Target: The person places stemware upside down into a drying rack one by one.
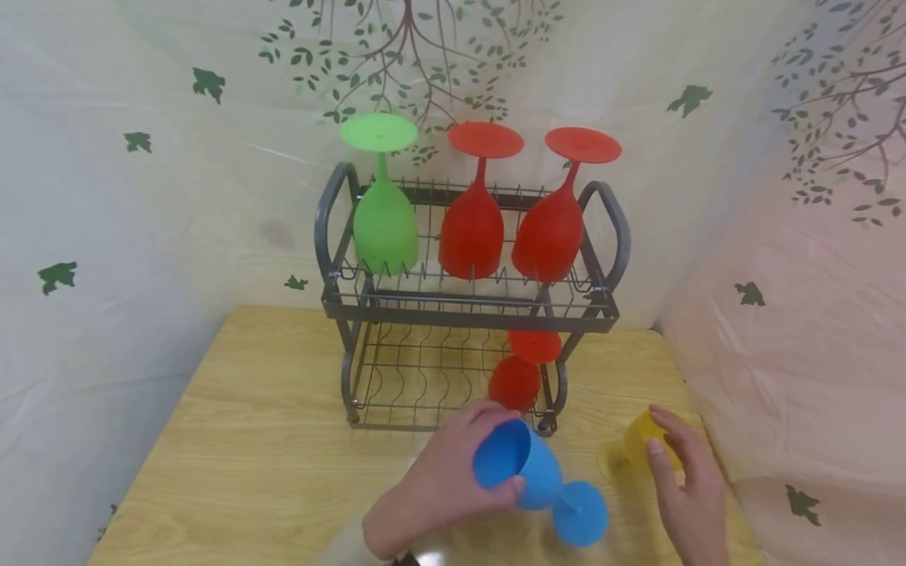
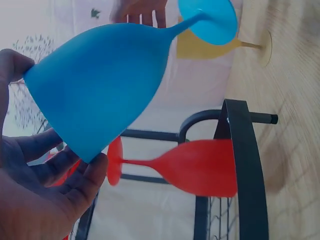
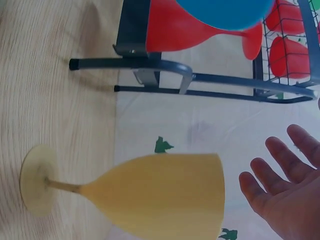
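My left hand (image 1: 449, 472) grips a blue plastic goblet (image 1: 543, 472) near its rim, thumb on one side and fingers on the other. The goblet tilts mouth up, and its round foot (image 2: 215, 20) is clear of the tabletop. A yellow goblet (image 3: 160, 195) stands upright on the table at the right. Beside its rim is my right hand (image 1: 690, 491), its fingers extended. The right wrist view shows a gap between those fingers (image 3: 272, 175) and the yellow goblet.
A dark two-tier dish rack (image 1: 470, 314) stands at the back. Its upper tier bears an upside-down green goblet (image 1: 385, 228) and two upside-down red ones (image 1: 473, 236). Another red goblet (image 1: 514, 384) sits upside down at the lower tier's right end. Leaf-printed cloth (image 1: 800, 354) surrounds the wooden table (image 1: 233, 440).
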`<state>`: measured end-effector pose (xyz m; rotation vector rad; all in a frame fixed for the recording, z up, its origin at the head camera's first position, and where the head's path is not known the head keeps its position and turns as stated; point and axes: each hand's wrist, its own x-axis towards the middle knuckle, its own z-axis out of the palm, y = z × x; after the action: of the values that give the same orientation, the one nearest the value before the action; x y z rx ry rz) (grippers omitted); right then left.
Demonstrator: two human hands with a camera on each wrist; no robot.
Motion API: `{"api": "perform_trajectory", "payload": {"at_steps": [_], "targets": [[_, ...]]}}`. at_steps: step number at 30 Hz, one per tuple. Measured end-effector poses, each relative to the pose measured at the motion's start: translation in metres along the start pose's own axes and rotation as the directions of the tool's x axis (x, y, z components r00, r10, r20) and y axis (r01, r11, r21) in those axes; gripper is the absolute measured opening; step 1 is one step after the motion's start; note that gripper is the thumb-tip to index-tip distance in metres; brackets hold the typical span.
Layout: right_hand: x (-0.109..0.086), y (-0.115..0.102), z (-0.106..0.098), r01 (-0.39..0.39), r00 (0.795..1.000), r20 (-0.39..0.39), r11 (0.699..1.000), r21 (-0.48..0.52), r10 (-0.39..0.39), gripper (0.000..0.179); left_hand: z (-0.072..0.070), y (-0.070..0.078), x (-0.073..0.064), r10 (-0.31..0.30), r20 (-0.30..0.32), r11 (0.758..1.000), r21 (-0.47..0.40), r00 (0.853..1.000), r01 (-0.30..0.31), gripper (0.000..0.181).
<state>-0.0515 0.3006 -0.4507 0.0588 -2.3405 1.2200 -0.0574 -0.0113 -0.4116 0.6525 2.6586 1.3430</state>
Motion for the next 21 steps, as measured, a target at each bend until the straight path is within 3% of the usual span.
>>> {"api": "perform_trajectory", "payload": {"at_steps": [4,9,12,18,21], "targets": [[-0.002,-0.004,0.003,0.000,1.000,0.019,1.000,-0.001,0.000,0.035,-0.008,-0.008,-0.005,-0.037,-0.047,0.993,-0.111,0.998,0.031,0.063],[-0.005,-0.009,0.007,-0.027,0.999,0.042,0.999,0.020,0.026,0.036,-0.014,-0.021,-0.012,-0.036,-0.136,0.970,-0.244,0.990,0.002,0.061],[-0.006,-0.014,0.009,-0.052,0.997,0.063,0.997,0.049,0.049,0.037,-0.015,-0.031,-0.017,-0.057,-0.168,0.949,-0.317,0.984,0.001,0.059],[-0.008,-0.023,0.013,-0.082,0.993,0.096,0.993,0.080,0.074,0.037,-0.015,-0.050,-0.025,-0.072,-0.186,0.881,-0.473,0.980,-0.025,0.053],[-0.009,-0.028,0.015,-0.094,0.991,0.107,0.991,0.091,0.084,0.037,-0.016,-0.055,-0.028,-0.121,-0.184,0.854,-0.520,0.975,0.007,0.051]]}}
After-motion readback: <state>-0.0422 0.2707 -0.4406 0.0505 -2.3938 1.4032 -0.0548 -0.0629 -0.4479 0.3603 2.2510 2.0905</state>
